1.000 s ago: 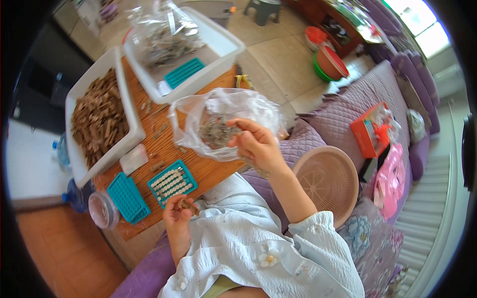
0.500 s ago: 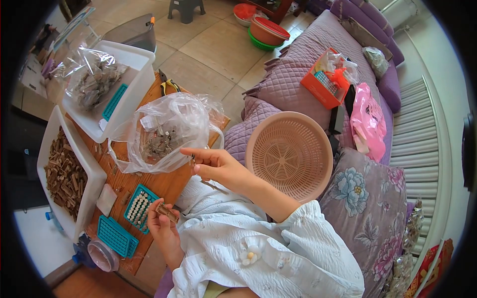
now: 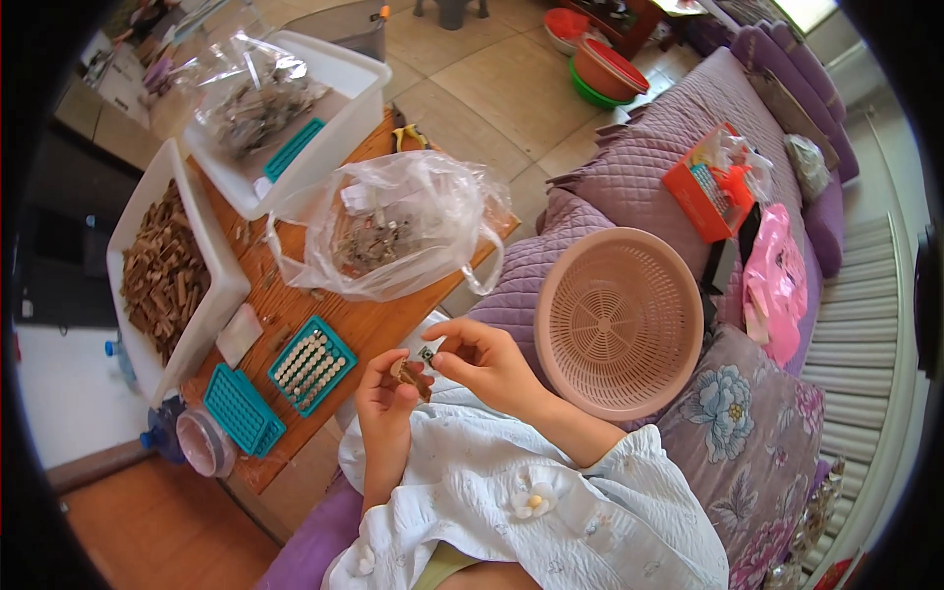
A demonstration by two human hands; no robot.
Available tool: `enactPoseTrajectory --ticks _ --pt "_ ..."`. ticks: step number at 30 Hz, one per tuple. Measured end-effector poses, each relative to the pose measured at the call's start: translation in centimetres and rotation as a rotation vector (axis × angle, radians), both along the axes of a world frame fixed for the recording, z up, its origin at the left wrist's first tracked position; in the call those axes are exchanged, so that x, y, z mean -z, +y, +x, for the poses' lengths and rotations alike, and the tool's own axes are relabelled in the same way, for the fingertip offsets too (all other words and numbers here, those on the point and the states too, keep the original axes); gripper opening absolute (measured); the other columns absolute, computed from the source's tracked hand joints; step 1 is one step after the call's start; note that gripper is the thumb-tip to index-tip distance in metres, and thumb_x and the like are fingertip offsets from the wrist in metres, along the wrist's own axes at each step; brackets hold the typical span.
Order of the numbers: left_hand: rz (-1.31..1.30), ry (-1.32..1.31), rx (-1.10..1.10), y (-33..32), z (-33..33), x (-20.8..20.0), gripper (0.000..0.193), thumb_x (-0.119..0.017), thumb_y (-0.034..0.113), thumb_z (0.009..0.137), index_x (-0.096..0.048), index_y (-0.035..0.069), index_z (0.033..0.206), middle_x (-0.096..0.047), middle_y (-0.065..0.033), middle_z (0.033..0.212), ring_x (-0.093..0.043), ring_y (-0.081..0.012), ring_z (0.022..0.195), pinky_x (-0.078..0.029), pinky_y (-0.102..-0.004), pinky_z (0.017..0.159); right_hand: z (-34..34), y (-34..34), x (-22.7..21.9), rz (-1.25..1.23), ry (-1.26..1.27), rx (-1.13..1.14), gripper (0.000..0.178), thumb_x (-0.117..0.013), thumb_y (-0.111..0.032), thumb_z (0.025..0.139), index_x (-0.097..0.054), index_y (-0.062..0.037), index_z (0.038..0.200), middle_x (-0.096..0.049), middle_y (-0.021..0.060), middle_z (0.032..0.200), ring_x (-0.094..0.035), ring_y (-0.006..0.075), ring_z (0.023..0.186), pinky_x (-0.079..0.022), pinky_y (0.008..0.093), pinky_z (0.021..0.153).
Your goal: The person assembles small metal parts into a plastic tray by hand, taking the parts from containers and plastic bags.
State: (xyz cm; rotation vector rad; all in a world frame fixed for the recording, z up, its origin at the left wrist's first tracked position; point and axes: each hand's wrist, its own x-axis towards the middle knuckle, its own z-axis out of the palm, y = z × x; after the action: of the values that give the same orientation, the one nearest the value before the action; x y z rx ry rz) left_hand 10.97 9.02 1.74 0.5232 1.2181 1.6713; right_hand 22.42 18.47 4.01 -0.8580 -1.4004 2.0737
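In front of my lap, my left hand (image 3: 383, 403) is closed around a brown half-tube-like piece (image 3: 411, 380). Close beside it, my right hand (image 3: 487, 364) pinches a tiny dark greenish part (image 3: 426, 356) between thumb and forefinger. Whether the two pieces touch is too small to tell. Nearest to my hands on the wooden table (image 3: 285, 334) lies a teal tray (image 3: 344, 356) holding rows of small white cylinders (image 3: 307, 366). Behind it, a clear plastic bag (image 3: 413, 206) stands open with small metallic parts inside.
A white bin (image 3: 228, 264) on the left holds many brown pieces (image 3: 162, 285). Another white bin (image 3: 354, 74) contains a bag of greyish parts. Teal trays (image 3: 241, 411) sit near a clear round tub (image 3: 206, 442). Yellow-handled pliers (image 3: 408, 136) rest behind the bag. A pink basket (image 3: 619, 320) is at right.
My right hand has come from beside the plastic bag down to my left hand, carrying the tiny part. My left hand has lifted away from the teal tray. The view has shifted.
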Motion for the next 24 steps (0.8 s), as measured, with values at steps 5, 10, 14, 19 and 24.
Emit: enactPoseTrajectory --ticks 5,10,14,19,24 --pt "0.107 0.007 -0.064 -0.2 -0.3 0.5 0.043 -0.069 0.018 0.07 -0.047 0.003 0.104 -0.056 -0.0045 0.093 -0.055 -0.0116 0.078 -0.045 -0.0224 0.067 -1.1 -1.4 0.2 0.419 -0.074 0.123 0.007 -0.058 0.002 0.074 -0.055 0.0003 0.08 -0.057 0.0032 0.07 -0.051 0.0045 0.058 -0.041 0.0174 0.051" --pt "0.195 -0.026 -0.067 -0.7 -0.6 0.4 0.038 -0.067 0.008 0.07 -0.047 0.002 0.102 -0.056 -0.0046 0.093 -0.055 -0.009 0.078 -0.045 -0.0189 0.066 -2.1 -2.4 0.1 0.729 -0.038 0.186 0.015 -0.064 0.004 0.066 -0.061 -0.0014 0.08 -0.058 0.0061 0.068 -0.053 0.01 0.053 -0.042 0.0198 0.047" --pt "0.227 -0.037 -0.068 -1.3 -0.9 0.8 0.039 -0.068 0.008 0.07 -0.047 0.002 0.102 -0.056 -0.005 0.093 -0.056 -0.0096 0.078 -0.046 -0.02 0.066 -2.2 -3.2 0.4 0.744 -0.007 0.207 0.016 -0.064 0.004 0.066 -0.06 -0.0009 0.081 -0.058 0.0062 0.068 -0.053 0.0099 0.053 -0.042 0.0196 0.046" --pt "0.234 -0.007 -0.07 -1.5 -1.3 0.9 0.039 -0.068 0.007 0.069 -0.048 0.0 0.103 -0.058 -0.0062 0.091 -0.057 -0.0114 0.08 -0.048 -0.0217 0.068 -2.4 -3.4 0.4 0.812 0.013 0.187 0.017 -0.064 0.005 0.066 -0.059 0.0002 0.081 -0.058 0.0074 0.068 -0.054 0.0108 0.053 -0.043 0.0195 0.047" --pt "0.24 -0.006 -0.062 -1.7 -1.8 1.1 0.038 -0.067 0.007 0.07 -0.048 0.001 0.103 -0.058 -0.007 0.091 -0.057 -0.0118 0.081 -0.048 -0.023 0.069 -2.7 -3.4 0.8 0.822 -0.006 0.126 0.018 -0.064 0.004 0.067 -0.06 -0.0009 0.083 -0.058 0.0074 0.069 -0.054 0.0137 0.055 -0.044 0.022 0.049"
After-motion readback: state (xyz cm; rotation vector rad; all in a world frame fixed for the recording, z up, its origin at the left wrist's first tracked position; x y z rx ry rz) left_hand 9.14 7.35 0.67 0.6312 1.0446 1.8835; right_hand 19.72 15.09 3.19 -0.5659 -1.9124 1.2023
